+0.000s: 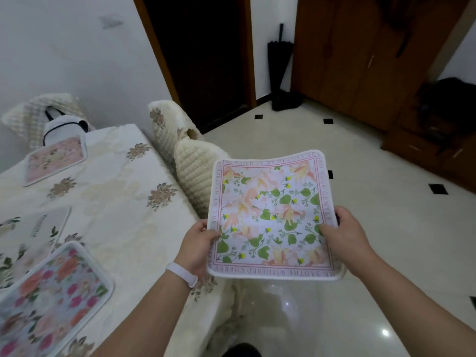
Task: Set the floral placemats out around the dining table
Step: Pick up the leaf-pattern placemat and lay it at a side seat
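**Leaf-Patterned Placemat Held in Both Hands Beside the Table**

A square, white-edged fabric placemat printed with green leaves, peach blossoms and a pink lettered border [270, 217] is held flat in the air, above the glossy cream tiled floor [347, 305] and just to the right of the dining table. Its left edge is pinched by the left hand [199, 243], with the thumb laid on top and the fingers tucked beneath. Its right edge is gripped in the same way by the right hand [342, 235]. A white wristband [181, 274] is worn on the left wrist.

The dining table [123, 202] is covered with a cream cloth embroidered with brown flower sprays. Three further mats are laid on it: a pale pink floral rectangular mat [55, 158] at the far end, a white mat with green leaves [31, 230] at the left edge, and a blue mat with pink and orange roses [51, 292] nearest the camera.

A chair in a cream quilted cover [198, 171] is seen between the table and the held placemat. A folded black umbrella [279, 55] is propped against the far wall, beside a brown wooden wardrobe [360, 60].
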`<state>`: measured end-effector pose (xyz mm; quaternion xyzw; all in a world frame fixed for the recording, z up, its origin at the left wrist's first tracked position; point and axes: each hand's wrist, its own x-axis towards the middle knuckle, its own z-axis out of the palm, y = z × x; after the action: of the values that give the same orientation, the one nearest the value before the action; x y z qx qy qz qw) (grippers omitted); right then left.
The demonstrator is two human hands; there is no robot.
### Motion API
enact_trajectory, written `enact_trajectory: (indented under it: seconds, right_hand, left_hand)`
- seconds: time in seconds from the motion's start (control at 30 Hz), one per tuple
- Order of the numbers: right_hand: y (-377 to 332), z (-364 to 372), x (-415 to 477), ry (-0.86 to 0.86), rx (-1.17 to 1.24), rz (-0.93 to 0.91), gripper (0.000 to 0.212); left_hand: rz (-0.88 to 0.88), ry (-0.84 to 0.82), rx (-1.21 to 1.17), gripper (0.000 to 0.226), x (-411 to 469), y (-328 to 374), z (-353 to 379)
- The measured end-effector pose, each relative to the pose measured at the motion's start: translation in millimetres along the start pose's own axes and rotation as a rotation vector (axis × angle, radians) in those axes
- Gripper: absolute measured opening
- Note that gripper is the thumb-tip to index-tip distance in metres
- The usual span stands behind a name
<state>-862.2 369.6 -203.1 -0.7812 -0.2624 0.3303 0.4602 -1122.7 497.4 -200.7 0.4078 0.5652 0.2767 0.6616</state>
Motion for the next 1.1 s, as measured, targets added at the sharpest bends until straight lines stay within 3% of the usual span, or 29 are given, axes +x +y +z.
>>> enact_trajectory:
  seconds: [0.33, 0.73, 1.1]
  right_hand:
    - [-5, -53, 100, 0.093, 0.014, 0.038, 0.024]
    - [-62, -82, 307, 0.153, -0.055, 0.116, 0.023]
    - [-122, -90, 456, 0.154, -0.058, 0.055, 0.026]
  left_hand:
    - [-0.002, -0.095, 0.02, 0.016, 93, 37, 99]
    - [-0.036, -0.191, 0.051, 0.017, 281, 125, 218]
    - [0.072, -0.127, 0.047, 0.016, 391, 215, 280]
